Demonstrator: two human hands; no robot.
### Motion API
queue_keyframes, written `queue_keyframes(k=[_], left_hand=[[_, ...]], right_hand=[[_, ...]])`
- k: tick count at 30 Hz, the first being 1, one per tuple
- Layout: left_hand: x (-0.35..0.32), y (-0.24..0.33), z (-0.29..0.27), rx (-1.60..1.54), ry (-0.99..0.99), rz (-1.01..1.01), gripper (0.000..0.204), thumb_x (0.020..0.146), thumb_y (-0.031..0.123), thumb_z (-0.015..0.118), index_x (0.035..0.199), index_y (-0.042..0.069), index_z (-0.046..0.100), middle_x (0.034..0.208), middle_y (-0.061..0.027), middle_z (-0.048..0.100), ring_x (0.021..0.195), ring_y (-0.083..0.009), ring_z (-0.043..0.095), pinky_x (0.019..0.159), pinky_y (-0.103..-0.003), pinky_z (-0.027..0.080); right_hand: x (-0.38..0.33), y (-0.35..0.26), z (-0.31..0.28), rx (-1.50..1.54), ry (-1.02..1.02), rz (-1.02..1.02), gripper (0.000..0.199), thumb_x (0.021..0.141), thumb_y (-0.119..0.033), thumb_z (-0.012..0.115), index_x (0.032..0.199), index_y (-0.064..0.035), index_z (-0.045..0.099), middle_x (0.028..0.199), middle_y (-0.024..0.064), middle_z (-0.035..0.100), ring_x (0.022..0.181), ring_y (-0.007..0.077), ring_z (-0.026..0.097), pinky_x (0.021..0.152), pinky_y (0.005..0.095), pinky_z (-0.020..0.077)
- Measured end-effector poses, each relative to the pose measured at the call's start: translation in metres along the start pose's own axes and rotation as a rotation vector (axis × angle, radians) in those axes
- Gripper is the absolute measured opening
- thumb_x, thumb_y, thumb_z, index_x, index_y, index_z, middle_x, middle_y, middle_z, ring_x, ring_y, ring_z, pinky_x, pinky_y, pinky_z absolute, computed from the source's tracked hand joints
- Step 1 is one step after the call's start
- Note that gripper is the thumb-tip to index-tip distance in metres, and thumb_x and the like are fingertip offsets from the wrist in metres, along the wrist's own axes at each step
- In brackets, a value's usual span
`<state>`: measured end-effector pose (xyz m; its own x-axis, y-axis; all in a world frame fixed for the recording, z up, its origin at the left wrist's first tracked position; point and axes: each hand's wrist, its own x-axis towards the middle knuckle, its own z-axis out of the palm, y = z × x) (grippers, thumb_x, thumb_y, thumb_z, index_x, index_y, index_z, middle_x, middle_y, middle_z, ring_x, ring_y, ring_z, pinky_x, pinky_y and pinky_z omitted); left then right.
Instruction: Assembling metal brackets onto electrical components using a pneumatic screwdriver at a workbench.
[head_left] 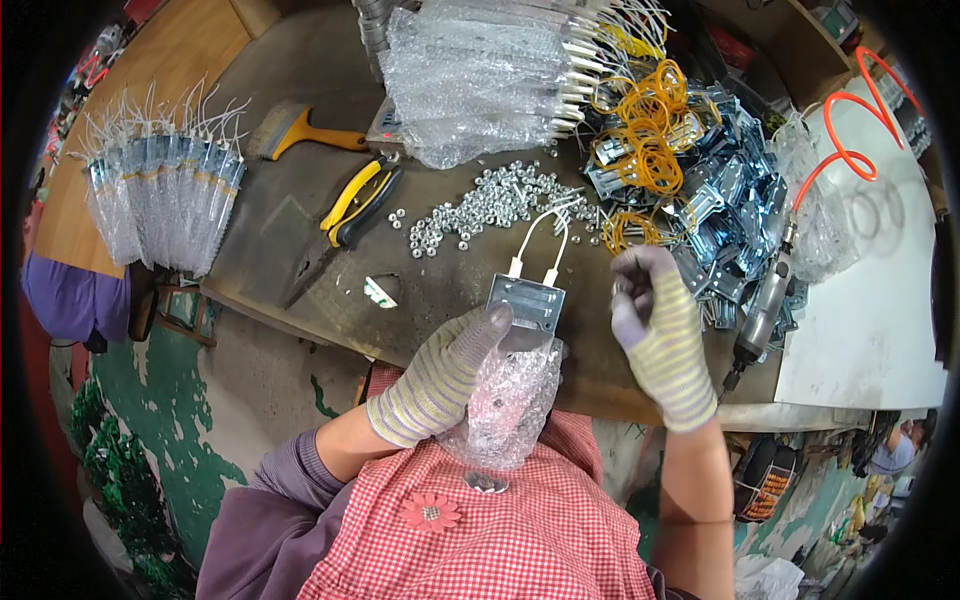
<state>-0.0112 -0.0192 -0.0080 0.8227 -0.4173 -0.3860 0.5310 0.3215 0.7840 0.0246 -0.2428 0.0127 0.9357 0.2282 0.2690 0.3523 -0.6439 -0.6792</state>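
Note:
My gloved left hand (435, 385) grips a bubble-wrapped part (510, 415) in front of my checked apron. A flat dark metal bracket (527, 303) sits at the part's upper end, with two white wires (543, 225) rising from it. My thumb lies against the bracket's left edge. Apart from it, to the right, my gloved right hand (660, 340) hovers over the table edge with fingertips curled together. Whatever is between them is too small to make out. Beyond that hand lie yellow rubber bands (655, 150) and a heap of metal brackets (735, 190).
Loose metal nuts (490, 205) are scattered mid-table. Yellow-handled pliers (360, 205) and a brush (300, 132) lie left. Bubble-wrapped parts (480, 85) are stacked at the back, and a bundle (165, 195) stands far left. A power screwdriver (768, 300) with a red coiled hose (845, 150) lies right.

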Motion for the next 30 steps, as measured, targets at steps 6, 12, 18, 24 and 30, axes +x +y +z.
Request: queue_keyframes(k=[6,12,18,24,30], left_hand=[[-0.006,0.009,0.006,0.019,-0.015,-0.022,0.052,0.101,0.046,0.048,0.124,0.001,0.061,0.111,-0.0079,0.067,0.100,-0.0124,0.061,0.093,-0.029,0.047],[-0.006,0.004,0.008,0.023,0.012,-0.019,0.050,0.101,0.045,0.051,0.123,0.002,0.060,0.108,-0.0060,0.066,0.096,-0.0113,0.061,0.089,-0.027,0.048],[-0.001,-0.006,0.008,-0.077,-0.014,0.022,0.047,0.101,0.042,0.052,0.126,0.003,0.058,0.109,-0.0036,0.064,0.098,-0.0095,0.059,0.089,-0.026,0.048],[0.003,-0.013,-0.004,-0.071,-0.061,0.077,0.041,0.102,0.032,0.052,0.132,0.005,0.054,0.120,-0.0028,0.061,0.107,-0.0102,0.056,0.095,-0.026,0.046],[-0.006,0.001,0.008,0.013,0.005,0.032,0.036,0.102,0.021,0.049,0.134,0.004,0.053,0.122,-0.0033,0.061,0.110,-0.0106,0.056,0.098,-0.027,0.044]], right_hand=[[-0.020,-0.032,0.016,1.119,-0.046,0.389,0.032,0.086,0.010,0.055,0.115,-0.0028,0.046,0.090,0.0080,0.055,0.076,0.0140,0.063,0.067,0.0271,0.0558],[-0.020,-0.035,0.008,1.005,-0.039,0.438,0.032,0.085,0.008,0.060,0.113,-0.0025,0.049,0.088,0.0075,0.058,0.072,0.0133,0.063,0.064,0.0263,0.0543],[-0.016,-0.043,0.023,0.240,0.144,-0.015,0.020,0.082,0.004,0.068,0.098,-0.0051,0.061,0.084,0.0066,0.061,0.071,0.0169,0.062,0.065,0.0288,0.0501],[-0.018,-0.047,0.027,0.314,0.194,-0.065,0.027,0.079,0.004,0.069,0.104,-0.0048,0.063,0.089,0.0113,0.063,0.075,0.0273,0.063,0.069,0.0343,0.0511],[-0.006,-0.053,0.031,0.202,0.089,-0.237,0.031,0.080,0.001,0.063,0.111,-0.0041,0.065,0.093,0.0131,0.066,0.085,0.0331,0.063,0.077,0.0406,0.0507]])
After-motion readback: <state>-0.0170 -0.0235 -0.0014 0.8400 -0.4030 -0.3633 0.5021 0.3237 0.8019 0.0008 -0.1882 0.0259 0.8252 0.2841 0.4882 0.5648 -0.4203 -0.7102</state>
